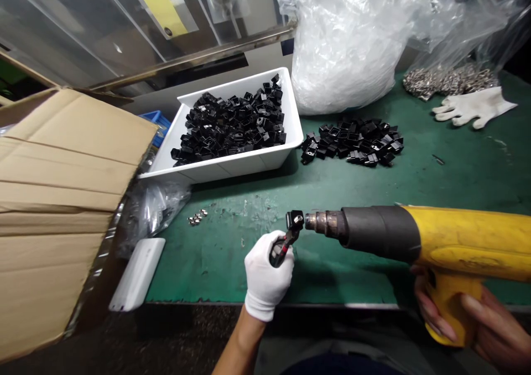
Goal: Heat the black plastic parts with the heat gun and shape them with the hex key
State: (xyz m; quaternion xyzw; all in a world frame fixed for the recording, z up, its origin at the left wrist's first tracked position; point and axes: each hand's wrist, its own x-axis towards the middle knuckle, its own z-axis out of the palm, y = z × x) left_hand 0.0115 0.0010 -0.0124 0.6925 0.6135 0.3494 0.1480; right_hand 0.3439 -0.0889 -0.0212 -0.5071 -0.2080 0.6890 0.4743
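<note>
A gloved left hand (pixel 269 275), at the lower centre of the frame, is closed around a dark, red-marked plier-like tool (pixel 284 250); the tool's tip holds a small black piece (pixel 295 220) with a shiny metal spot, just above the fist, probably so the fingers keep clear of heat; a bare right hand (pixel 495 325), lower right, is wrapped round the handle of a yellow heat gun (pixel 468 242), held level so that its stepped metal nozzle (pixel 326 223) points left at the piece, just beside it; whether it is blowing cannot be told; beyond, on the green bench (pixel 215 270), a heap of similar black parts (pixel 352 140) lies right of upper centre, within easy reach; a white tray (pixel 224 168) full of more sits upper left of centre; a few tiny metal bits (pixel 197 217) lie left of centre; a stuffed clear bag (pixel 344 54) stands at the top; a spare white glove (pixel 477 107) lies upper right; an open cardboard box (pixel 62 198) fills the left edge
</note>
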